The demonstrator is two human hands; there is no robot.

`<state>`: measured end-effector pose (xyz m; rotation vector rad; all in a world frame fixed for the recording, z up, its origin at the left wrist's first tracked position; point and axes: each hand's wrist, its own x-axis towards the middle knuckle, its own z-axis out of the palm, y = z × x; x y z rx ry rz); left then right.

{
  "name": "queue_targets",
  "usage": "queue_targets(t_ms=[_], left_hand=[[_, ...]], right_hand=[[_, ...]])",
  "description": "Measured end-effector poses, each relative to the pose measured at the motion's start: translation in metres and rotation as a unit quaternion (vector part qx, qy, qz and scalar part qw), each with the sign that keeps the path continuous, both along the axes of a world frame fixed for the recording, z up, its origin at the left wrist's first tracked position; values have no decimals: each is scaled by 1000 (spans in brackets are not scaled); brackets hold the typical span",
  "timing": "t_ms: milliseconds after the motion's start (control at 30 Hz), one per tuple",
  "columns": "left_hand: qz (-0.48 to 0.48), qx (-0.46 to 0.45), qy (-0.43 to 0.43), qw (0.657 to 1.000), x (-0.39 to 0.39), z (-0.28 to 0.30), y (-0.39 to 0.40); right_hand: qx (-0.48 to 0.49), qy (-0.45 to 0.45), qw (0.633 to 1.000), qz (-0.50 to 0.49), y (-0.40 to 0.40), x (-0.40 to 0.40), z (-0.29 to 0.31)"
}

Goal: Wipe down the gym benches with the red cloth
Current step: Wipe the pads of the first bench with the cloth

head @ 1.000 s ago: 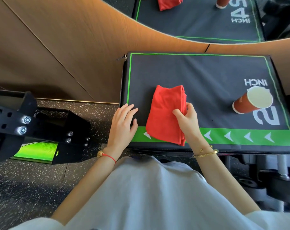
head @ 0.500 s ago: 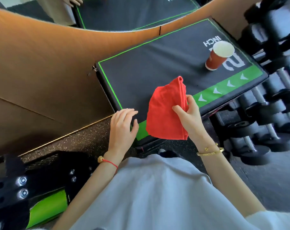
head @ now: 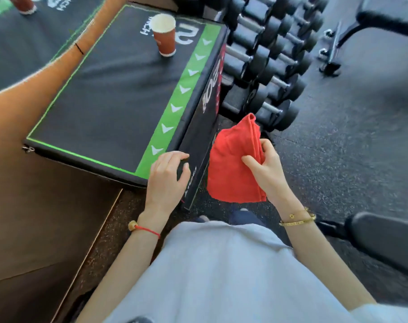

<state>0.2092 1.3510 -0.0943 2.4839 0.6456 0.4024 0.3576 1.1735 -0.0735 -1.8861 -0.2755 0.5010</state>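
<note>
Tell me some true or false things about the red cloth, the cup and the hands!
1. The right hand holds the red cloth. True.
2. The red cloth lies flat on the black padded box. False: it hangs in the air beside the box, over the floor.
3. The paper cup stands upright on the box. True.
4. The left hand grips the cup. False: it rests on the near corner of the box, far from the cup.
5. Dumbbells sit on a rack beside the box. True.
</note>
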Motion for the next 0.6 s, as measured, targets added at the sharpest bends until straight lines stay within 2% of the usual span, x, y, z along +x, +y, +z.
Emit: queue_targets(t_ms=[300,600], left_hand=[[-175,15,13,984,34,3,-96],[-298,-8,7,955,29,4,-260]], right_hand=[[1,-8,981,-196,-149,-43,-10],[26,12,945,-325,-323,-108,-3]])
